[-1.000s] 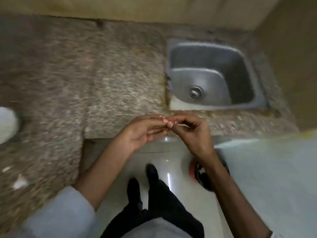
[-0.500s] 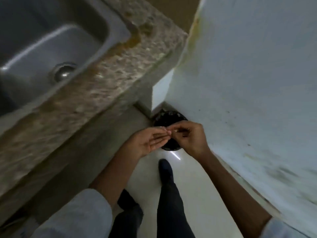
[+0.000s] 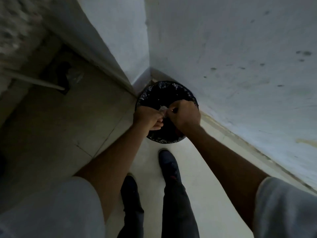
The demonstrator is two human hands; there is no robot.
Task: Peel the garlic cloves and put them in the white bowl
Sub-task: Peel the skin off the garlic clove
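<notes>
Both hands [image 3: 167,115] now over black-lined bin [image 3: 178,91], each grip pinching papery garlic skin [image 3: 162,109].

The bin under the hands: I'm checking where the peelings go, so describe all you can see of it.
The bin is round, lined with a crinkled, glossy black plastic bag folded over its rim. It stands on the pale floor in the wall corner, open, its inside dark. The left hand and right hand overlap its opening; contact cannot be told.
</notes>
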